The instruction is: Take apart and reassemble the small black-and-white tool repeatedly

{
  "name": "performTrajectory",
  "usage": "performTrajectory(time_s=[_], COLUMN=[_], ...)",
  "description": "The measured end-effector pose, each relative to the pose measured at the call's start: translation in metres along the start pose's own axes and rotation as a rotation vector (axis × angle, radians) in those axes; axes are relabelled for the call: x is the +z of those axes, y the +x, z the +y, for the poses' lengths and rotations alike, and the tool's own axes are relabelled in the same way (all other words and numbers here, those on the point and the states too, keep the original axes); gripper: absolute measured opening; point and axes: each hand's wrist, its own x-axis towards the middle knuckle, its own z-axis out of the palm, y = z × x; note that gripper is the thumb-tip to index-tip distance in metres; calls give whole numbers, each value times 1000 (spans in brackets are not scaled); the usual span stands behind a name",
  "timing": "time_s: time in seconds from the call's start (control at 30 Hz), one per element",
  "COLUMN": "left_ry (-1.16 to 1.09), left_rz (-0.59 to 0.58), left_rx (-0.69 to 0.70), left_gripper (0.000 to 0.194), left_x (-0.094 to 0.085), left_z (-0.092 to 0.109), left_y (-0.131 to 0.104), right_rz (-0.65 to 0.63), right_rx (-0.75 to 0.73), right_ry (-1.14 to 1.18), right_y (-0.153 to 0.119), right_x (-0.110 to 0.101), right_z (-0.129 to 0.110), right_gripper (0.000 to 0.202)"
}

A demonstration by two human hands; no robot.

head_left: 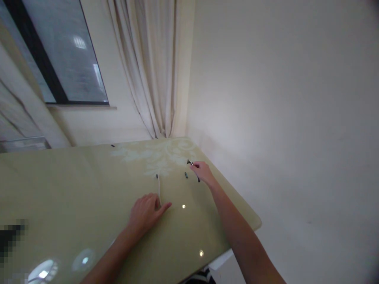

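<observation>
My left hand (146, 209) rests low over the table, thumb stretched out to the right and apart from the fingers. A thin white strip, possibly a cable (159, 189), runs forward from the gap between thumb and fingers and ends in a small dark tip. Farther right, my right hand (203, 172) pinches a slim dark item (190, 162) with a pale part. Its dark front end sticks out past my fingertips, and another dark end shows below the hand; its kind is too small to make out. Just left of this hand lies a short dark piece (186, 175).
The glossy yellowish table (89, 189) has a pale leaf pattern and light reflections. Another small dark piece (113, 146) lies near its far edge. A wall (281, 118) stands to the right, with a curtain (151, 71) and window (71, 51) behind. A blurred dark shape sits at far left.
</observation>
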Motion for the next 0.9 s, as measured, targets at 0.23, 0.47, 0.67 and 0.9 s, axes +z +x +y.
performTrajectory(time_s=[0.23, 0.47, 0.67, 0.9], left_ry=[146, 3, -295, -401], left_rz=[-75, 39, 238, 9], left_rx=[-85, -215, -81, 230], left_gripper=[41, 36, 44, 40], left_x=[-2, -1, -8, 13], left_z=[6, -9, 10, 68], left_y=[1, 0, 23, 91], right_rz=[135, 158, 105, 79], right_rx=[154, 168, -161, -40], right_ry=[-112, -284, 221, 915], right_y=[-10, -7, -22, -26], right_x=[14, 18, 34, 49], right_z=[32, 30, -8, -26], right_gripper=[16, 16, 53, 59])
